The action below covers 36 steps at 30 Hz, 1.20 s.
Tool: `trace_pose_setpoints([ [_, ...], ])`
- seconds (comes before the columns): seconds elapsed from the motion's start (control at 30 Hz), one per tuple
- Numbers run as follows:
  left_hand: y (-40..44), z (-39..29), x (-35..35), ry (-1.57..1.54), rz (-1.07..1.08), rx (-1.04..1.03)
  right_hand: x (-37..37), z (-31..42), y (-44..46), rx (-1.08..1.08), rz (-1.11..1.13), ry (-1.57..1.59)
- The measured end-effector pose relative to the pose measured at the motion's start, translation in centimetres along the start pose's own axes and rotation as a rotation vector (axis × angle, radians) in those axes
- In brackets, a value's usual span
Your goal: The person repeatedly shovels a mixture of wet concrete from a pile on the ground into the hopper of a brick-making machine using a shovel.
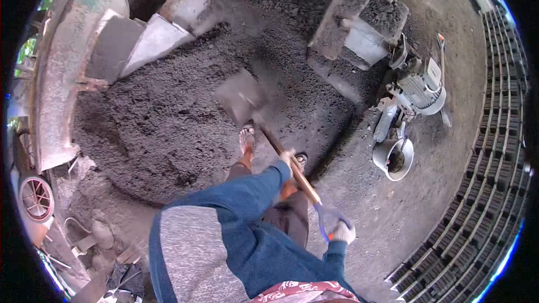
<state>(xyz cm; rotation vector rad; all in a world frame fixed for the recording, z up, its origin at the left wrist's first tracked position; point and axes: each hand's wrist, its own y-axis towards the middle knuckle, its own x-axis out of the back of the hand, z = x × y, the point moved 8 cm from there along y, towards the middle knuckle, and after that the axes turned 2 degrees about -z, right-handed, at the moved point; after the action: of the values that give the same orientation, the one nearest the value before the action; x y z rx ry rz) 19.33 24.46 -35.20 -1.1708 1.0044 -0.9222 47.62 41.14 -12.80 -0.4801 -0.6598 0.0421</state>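
While the left hand (287, 158) wraps the brown wooden shaft (305, 184) of a long flat-bladed shovel (300, 176), the right hand (343, 233) is closed round its purple-blue D-shaped grip (324, 220), and that looks a sound, well-spread hold! To work it well, I'd say: slide the grey blade (240, 96) in low and flat, let the left hand bear the weight, steer from the grip, and mind those sandalled feet (247, 137) close beside the shovel. And where does the shovel lie? Slanting through both hands: grip in the right, shaft through the left, blade out ahead of both, over dark, crumbly material (151, 129). It's blurred there; whether blade meets material, I can't tell. Right of the shovel, well apart, stands a round white bucket (407, 154).
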Motion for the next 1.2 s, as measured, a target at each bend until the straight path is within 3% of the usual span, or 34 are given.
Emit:
trace_pose_setpoints([
  [0.03,1.8,2.4,-1.3,0.082,0.138,0.032,1.7,-0.2,-0.2,0.062,-0.114,-0.018],
  [0.07,3.1,4.9,-1.3,0.074,0.018,0.112,3.1,-1.4,0.0,0.008,-0.167,-0.02],
  [0.13,6.2,8.3,-2.7,0.03,0.157,0.307,3.8,-1.7,0.0,-0.059,-0.241,-0.076],
  [0.2,7.9,6.4,-4.1,0.017,0.182,0.264,2.0,0.2,-0.2,-0.069,-0.287,-0.158],
  [0.27,11.0,0.3,-4.0,-0.034,0.257,0.06,-6.5,2.9,-1.1,-0.035,-0.144,-0.14],
  [0.33,17.2,-10.1,-2.4,-0.045,0.345,0.12,-18.0,3.1,-1.6,-0.054,0.077,0.001],
  [0.37,17.5,-18.2,-1.9,0.02,0.374,-0.171,-23.3,1.6,-0.8,-0.027,0.177,0.059],
  [0.4,17.4,-23.1,-1.3,0.186,0.361,-0.153,-28.5,0.6,-0.4,-0.006,0.277,0.118],
  [0.43,17.6,-25.7,-0.4,0.037,0.283,-0.117,-30.5,2.6,-0.8,0.089,0.134,0.003],
  [0.5,17.5,-26.2,-0.9,-0.011,0.317,-0.146,-31.0,3.8,-0.1,0.113,0.209,-0.076],
  [0.53,17.3,-25.1,-1.2,-0.022,0.294,-0.163,-29.7,4.7,-0.4,0.172,0.178,-0.018],
  [0.77,9.1,-14.7,2.5,-0.019,0.113,-0.134,-18.5,-3.2,1.3,-0.099,0.248,0.091],
  [0.83,11.7,-11.7,5.8,0.051,0.252,-0.093,-14.4,-8.5,1.9,-0.079,0.207,-0.015],
  [0.87,8.6,-10.8,6.5,0.04,0.202,-0.115,-13.2,-7.2,0.0,-0.097,0.231,0.005],
  [0.9,7.5,-9.6,8.7,0.021,0.007,-0.089,-11.6,-5.9,-2.3,-0.117,0.258,0.017],
  [0.93,8.1,-7.5,10.1,-0.041,0.05,0.036,-9.8,-8.4,-2.2,0.04,0.291,-0.003],
  [1.0,3.4,-6.1,11.5,0.024,0.035,0.017,-7.4,-11.3,-2.4,-0.063,0.284,0.048],
  [1.03,-0.9,-5.9,10.9,0.049,-0.108,-0.073,-5.5,-12.1,-3.9,-0.329,0.254,0.121],
  [1.07,-4.6,-5.7,9.6,0.032,-0.099,-0.102,-4.5,-11.0,-4.7,-0.389,0.265,0.207],
  [1.2,-14.1,-6.0,4.1,-0.033,0.021,-0.177,-5.1,-14.2,-1.1,-0.416,0.341,0.366],
])
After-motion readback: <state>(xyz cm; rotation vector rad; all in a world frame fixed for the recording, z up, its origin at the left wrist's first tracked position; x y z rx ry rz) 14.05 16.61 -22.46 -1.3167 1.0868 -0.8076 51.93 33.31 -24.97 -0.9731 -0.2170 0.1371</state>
